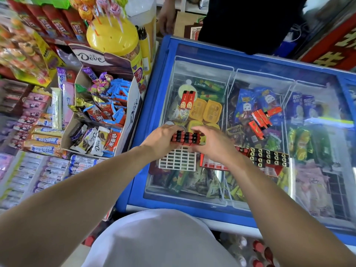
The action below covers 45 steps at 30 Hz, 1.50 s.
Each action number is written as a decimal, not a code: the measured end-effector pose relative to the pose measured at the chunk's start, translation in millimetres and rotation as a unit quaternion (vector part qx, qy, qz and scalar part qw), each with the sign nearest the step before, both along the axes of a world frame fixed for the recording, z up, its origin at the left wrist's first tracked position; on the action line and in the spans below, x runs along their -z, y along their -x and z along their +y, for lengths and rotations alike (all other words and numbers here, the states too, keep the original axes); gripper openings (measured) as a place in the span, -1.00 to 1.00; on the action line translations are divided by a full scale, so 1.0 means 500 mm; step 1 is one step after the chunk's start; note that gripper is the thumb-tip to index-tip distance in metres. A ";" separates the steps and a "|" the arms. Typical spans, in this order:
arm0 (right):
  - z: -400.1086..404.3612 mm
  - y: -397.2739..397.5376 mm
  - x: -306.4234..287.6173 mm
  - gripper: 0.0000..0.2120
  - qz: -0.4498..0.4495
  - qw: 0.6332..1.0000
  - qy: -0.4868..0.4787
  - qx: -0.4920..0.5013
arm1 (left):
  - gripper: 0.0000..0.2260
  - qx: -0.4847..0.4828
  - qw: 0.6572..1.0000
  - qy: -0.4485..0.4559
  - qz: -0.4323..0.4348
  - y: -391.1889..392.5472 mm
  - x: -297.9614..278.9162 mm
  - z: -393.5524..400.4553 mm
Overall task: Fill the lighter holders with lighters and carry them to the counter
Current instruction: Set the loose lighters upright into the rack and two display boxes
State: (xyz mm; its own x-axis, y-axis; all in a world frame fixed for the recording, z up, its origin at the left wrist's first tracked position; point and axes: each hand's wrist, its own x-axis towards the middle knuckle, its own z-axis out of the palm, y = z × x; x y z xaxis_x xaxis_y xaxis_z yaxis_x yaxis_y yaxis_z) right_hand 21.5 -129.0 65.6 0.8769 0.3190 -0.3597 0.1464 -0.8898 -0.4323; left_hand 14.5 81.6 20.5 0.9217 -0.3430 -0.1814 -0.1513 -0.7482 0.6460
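A row of red lighters with black tops (185, 138) is held between both hands above the far rows of a white grid holder (178, 160) that lies on the freezer's glass lid. My left hand (163, 140) grips the row's left end; my right hand (210, 143) grips its right end. Beside it to the right stands a red holder (212, 163), partly under my right wrist, and a full block of lighters (268, 157). Two red lighters (186, 100) lie further back, and several loose ones (262, 117) lie to the right.
The blue chest freezer (154, 97) with a glass lid holds ice creams. A Dove box of sweets (100, 116) and a yellow lollipop tub (112, 37) stand to its left. Another person in dark clothes (250, 22) stands behind the freezer.
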 end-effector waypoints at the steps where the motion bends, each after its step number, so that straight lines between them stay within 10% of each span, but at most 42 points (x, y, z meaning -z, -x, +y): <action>1: 0.005 -0.001 0.002 -0.28 -0.001 1.000 0.002 -0.008 | -0.53 0.001 1.000 -0.005 0.002 -0.001 -0.001 0.004; 12: 0.021 -0.005 0.021 -0.49 -0.023 0.999 0.020 -0.036 | -0.62 -0.042 0.998 0.025 0.040 0.006 0.001 0.032; 15: 0.029 -0.020 -0.004 -0.25 0.056 0.997 0.009 -0.043 | -0.44 -0.044 0.998 0.018 0.052 0.014 0.007 0.035; 27: 0.112 -0.314 0.107 -0.39 0.056 0.981 -0.025 0.186 | 0.07 -0.115 0.990 -0.075 0.029 0.118 0.063 0.054; 42: 0.110 -0.331 0.133 -0.25 0.082 0.983 0.097 0.136 | -0.05 -0.053 0.990 -0.132 0.015 0.155 0.124 0.058; 45: 0.097 -0.309 0.137 -0.51 0.093 0.982 0.088 0.138 | -0.05 -0.048 0.989 -0.138 0.007 0.150 0.120 0.056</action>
State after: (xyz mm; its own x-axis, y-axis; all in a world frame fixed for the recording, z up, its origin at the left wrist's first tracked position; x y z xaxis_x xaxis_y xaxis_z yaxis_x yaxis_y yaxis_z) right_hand 175.9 -80.6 -2.9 0.8347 -0.0034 -0.5507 -0.1787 -0.9476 -0.2649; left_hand -60.7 109.7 -39.7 0.9447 -0.1889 -0.2681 -0.0630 -0.9068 0.4169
